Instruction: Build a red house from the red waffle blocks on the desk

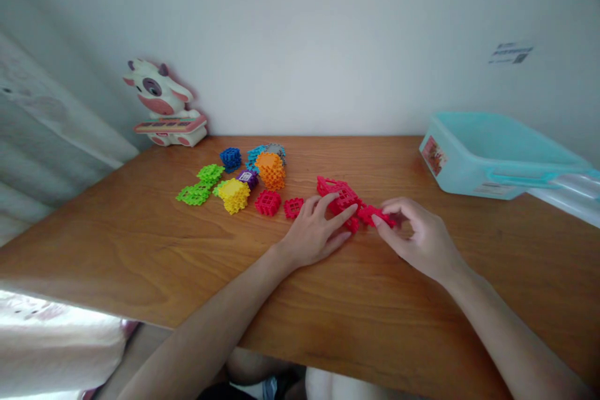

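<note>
My right hand (419, 234) pinches a few red interlocking plastic pieces (368, 214) between thumb and fingers, just above or on the table. My left hand (316, 228) lies over a loose heap of red pieces (338, 187), its fingers spread and touching them, partly hiding the heap. Left of that hand are a flat red piece (293, 207) and a small red stack (268, 202). Whether the pieces in my right hand are joined to the heap, I cannot tell.
Further left stand stacks in yellow (233, 195), orange (270, 170), dark blue (230, 159) and purple (248, 179), with loose green pieces (194, 194). A cow toy keyboard (169, 125) sits at the back left. On the right is a turquoise bin (469, 169).
</note>
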Demonstrator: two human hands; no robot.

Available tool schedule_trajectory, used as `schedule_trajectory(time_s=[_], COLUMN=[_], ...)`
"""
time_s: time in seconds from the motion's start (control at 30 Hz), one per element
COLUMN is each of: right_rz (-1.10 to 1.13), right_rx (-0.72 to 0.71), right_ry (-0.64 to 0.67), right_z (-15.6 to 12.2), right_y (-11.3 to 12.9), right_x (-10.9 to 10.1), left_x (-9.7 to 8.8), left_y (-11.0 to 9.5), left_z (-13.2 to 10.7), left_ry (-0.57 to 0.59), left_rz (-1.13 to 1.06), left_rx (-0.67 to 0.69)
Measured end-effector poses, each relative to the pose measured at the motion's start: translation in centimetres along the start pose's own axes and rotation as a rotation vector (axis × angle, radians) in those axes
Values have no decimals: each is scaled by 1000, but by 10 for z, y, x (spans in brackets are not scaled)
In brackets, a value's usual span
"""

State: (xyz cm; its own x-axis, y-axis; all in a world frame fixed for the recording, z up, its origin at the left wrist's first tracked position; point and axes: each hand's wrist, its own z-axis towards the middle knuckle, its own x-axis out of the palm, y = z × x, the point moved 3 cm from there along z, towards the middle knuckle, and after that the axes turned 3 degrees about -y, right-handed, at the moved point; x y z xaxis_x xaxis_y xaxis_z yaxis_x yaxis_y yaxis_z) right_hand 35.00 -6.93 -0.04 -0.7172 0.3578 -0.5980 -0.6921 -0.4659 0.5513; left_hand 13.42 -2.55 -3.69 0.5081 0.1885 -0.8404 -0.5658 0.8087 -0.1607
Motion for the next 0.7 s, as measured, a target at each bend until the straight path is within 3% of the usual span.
schedule_trajectory(time_s=[0.1,0.23,0.4,0.7], right_rz=[8,-48,-53,27], right_rx=[12,113,146,201], right_ry=[-100,-135,-150,54], right_z=[0,-2,-5,-5], right_y=[-2,-3,-1,-7], right_x=[-1,1,6,10], left_x=[0,-3,-5,-1], left_y=[-1,-1,-1,-1], left_z=[-1,0,0,-1], left_ry=[-2,-9,-5,29], left_rz=[-63,-147,-188,-105], left_rx=[57,133,122,124])
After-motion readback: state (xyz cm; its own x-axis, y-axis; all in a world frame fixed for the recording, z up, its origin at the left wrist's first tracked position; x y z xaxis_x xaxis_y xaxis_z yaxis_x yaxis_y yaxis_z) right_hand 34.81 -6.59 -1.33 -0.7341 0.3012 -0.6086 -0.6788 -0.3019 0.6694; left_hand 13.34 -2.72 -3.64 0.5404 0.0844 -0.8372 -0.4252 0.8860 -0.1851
